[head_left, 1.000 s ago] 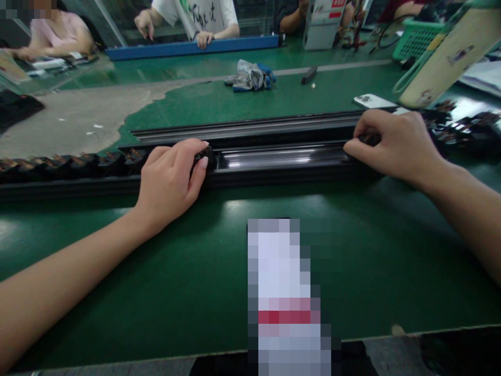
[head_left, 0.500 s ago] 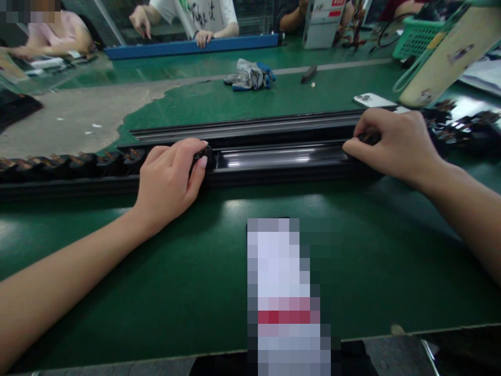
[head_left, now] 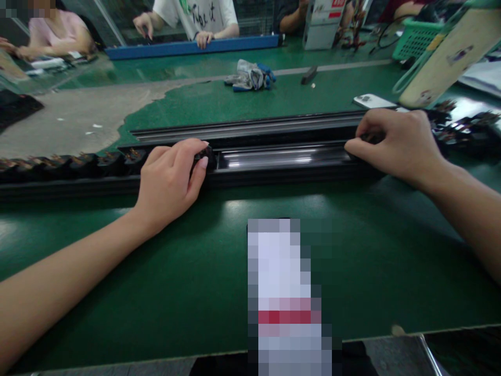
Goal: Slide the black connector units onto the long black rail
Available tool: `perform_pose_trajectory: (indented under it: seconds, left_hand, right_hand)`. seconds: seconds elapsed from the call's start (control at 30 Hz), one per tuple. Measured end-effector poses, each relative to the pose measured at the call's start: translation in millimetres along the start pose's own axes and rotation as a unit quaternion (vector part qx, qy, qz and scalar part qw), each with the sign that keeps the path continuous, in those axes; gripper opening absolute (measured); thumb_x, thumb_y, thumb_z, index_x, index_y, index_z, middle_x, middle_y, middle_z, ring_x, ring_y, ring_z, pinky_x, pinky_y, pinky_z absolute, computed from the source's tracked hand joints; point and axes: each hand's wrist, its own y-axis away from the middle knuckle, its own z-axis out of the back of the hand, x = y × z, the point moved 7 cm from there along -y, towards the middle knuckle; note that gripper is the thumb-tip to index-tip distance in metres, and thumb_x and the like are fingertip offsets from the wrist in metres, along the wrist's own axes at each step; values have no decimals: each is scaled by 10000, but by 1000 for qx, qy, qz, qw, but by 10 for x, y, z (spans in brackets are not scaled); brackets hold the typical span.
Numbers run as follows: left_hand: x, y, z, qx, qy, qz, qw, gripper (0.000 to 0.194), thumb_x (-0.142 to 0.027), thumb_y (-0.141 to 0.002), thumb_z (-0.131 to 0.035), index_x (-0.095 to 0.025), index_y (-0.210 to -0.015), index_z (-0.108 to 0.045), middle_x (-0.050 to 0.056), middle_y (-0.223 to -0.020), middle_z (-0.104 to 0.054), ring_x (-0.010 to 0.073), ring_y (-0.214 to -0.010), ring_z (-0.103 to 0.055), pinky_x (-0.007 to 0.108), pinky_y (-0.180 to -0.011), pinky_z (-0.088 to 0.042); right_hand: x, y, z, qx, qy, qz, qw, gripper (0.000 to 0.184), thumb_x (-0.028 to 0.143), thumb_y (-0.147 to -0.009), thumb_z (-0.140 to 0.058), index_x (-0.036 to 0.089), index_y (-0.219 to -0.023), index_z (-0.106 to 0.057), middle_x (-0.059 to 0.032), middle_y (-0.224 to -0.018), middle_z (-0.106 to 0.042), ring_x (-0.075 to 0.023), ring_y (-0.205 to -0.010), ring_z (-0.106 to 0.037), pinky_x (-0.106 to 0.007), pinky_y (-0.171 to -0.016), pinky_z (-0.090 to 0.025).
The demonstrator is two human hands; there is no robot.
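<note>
A long black metal channel (head_left: 270,175) lies across the green table, its shiny inside showing between my hands. My left hand (head_left: 172,175) is closed, thumb and fingers pinching a black block (head_left: 209,155) seated in the channel. Left of it stands a row of similar black blocks (head_left: 80,164) with copper contacts on top. My right hand (head_left: 395,137) is closed around another black block (head_left: 373,137) with some copper showing, at the right part of the channel. Its underside is hidden by my fingers. A second dark rail (head_left: 250,125) lies just behind the channel.
Loose black parts with copper contacts (head_left: 469,125) are heaped at the right. Behind the rails are a white phone (head_left: 373,101), a cream bottle (head_left: 442,62), crumpled gloves (head_left: 252,75) and a green basket (head_left: 417,39). Across the table, a person's hands are at a blue rail (head_left: 195,48).
My right hand has shifted very slightly to the right with its block. My left hand stays at the same block. Across the table, a co-worker's raised hand has moved slightly.
</note>
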Motion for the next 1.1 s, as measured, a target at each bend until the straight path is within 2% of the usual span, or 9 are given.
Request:
perform_pose_trajectory:
  seconds: [0.4, 0.57, 0.67, 0.8, 0.9, 0.97, 1.1]
  left_hand:
    - [-12, 6, 10, -6, -1, -7, 1000, 341, -360, -1127, -402, -218, -1371, -595, 80, -1382, -742, 250, -1225, -720, 418, -1058, -519]
    - [-17, 9, 11, -16, -3, -16, 1000, 338, -345, -1126, -409, -208, -1369, -599, 91, -1368, -745, 256, -1220, -724, 420, -1044, -522]
    - [-11, 12, 3, -19, -8, -23, 1000, 330, -339, -1123, -422, -199, -1364, -599, 94, -1362, -747, 251, -1203, -729, 403, -1036, -517]
    - [1, 15, 6, -30, -13, -27, 999, 329, -328, -1118, -433, -178, -1352, -609, 99, -1345, -754, 254, -1167, -736, 393, -1030, -511]
    - [-5, 15, 8, -30, -8, -30, 999, 321, -322, -1116, -447, -174, -1347, -613, 103, -1336, -758, 259, -1157, -742, 395, -1025, -514]
    - [-8, 14, 14, -30, -7, -29, 999, 320, -325, -1117, -446, -179, -1348, -612, 104, -1341, -758, 262, -1163, -743, 401, -1019, -520]
    - [-4, 11, 20, -29, -5, -28, 999, 329, -332, -1119, -445, -177, -1356, -613, 105, -1344, -758, 267, -1174, -744, 409, -1018, -527]
  right_hand:
    - [21, -10, 3, 12, 10, -22, 1000, 211, 461, -685, -565, 252, -703, -542, -48, -654, -572, -225, -656, -553, -380, -701, -397]
    - [-13, -49, -30, 86, 8, 16, 996, 211, 451, -698, -565, 250, -759, -553, -47, -686, -603, -221, -670, -575, -372, -701, -406]
    - [-53, -53, -41, 129, 24, 39, 991, 251, 487, -750, -546, 251, -834, -558, -51, -738, -636, -230, -685, -584, -365, -687, -392]
    - [-88, -41, -46, 157, 87, 30, 983, 421, 655, -845, -484, 252, -941, -559, -64, -778, -621, -255, -707, -562, -356, -669, -356]
    - [-99, -39, -48, 171, 136, -1, 976, 561, 760, -838, -463, 243, -1030, -567, -58, -734, -553, -254, -678, -501, -354, -649, -327]
    - [-86, -36, -59, 184, 147, -8, 972, 590, 760, -828, -458, 232, -1067, -568, -61, -735, -542, -249, -672, -480, -357, -646, -321]
    - [-51, -28, -79, 189, 166, 14, 968, 532, 665, -859, -408, 220, -1094, -577, -78, -759, -565, -242, -661, -463, -361, -650, -297]
